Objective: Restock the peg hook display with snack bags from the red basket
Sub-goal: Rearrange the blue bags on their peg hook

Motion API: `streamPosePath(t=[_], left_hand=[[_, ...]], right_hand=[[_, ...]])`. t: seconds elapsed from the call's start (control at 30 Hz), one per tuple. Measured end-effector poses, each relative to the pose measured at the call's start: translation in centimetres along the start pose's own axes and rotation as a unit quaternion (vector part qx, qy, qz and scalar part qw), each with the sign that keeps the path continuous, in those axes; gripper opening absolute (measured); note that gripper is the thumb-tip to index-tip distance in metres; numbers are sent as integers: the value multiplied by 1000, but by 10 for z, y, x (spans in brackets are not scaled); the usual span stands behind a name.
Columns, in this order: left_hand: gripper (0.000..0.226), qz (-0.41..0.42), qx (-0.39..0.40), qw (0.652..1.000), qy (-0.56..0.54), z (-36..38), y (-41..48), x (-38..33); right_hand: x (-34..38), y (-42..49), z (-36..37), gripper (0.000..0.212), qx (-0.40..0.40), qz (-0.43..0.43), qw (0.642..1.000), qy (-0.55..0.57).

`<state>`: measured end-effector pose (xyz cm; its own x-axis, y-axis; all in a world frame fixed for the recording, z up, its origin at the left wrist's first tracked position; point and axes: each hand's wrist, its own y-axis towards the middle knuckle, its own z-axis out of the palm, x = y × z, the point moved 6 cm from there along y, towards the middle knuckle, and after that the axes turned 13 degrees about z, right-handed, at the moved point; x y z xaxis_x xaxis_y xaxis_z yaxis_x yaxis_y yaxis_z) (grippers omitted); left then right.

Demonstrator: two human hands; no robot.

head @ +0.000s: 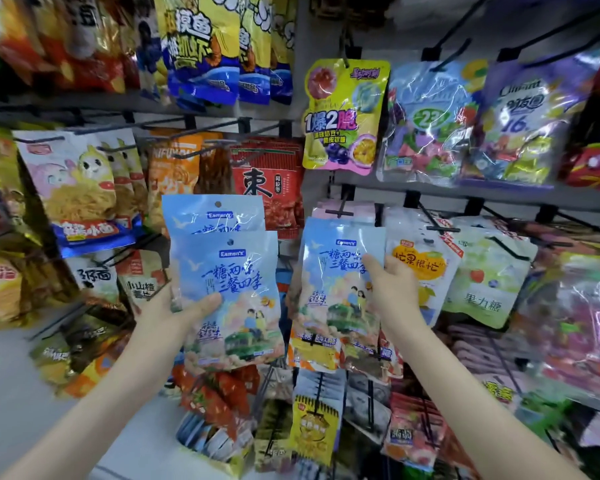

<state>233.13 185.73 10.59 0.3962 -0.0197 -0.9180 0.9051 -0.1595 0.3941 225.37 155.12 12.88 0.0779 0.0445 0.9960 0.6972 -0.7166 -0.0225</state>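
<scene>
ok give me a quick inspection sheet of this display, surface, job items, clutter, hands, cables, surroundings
surface: grey back panel carrying black peg hooks, most of them loaded.
job's things: two light blue bags fanned in the left hand; third blue bag held up just below a hook; red basket not seen.
clutter: blurred packs low down; cannot tell whether hung or loose.
hands: left hand grips the pair at their left side; right hand pinches the third bag, thumb on its front.
cables: nothing seen.
surroundings: pale floor; yellow gummy bag hanging above.
</scene>
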Motion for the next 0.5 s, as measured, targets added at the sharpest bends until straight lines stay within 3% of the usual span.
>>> streamPosePath(t=[0.17, 0.2, 0.3, 0.5], left_hand=[[37, 6, -8, 1000, -15, 11, 1, -2], [34, 8, -5, 1000, -15, 14, 2, -2], [24, 8, 3, 1000, -26, 20, 4, -2], [32, -4, 29, 998, -64, 30, 6, 1]], right_hand=[[6, 5, 14, 23, -7, -5, 999, -39], [7, 4, 17, 44, -9, 3, 999, -34], [5, 7, 19, 51, -20, 9, 999, -43], [6, 9, 17, 26, -28, 0, 998, -57]])
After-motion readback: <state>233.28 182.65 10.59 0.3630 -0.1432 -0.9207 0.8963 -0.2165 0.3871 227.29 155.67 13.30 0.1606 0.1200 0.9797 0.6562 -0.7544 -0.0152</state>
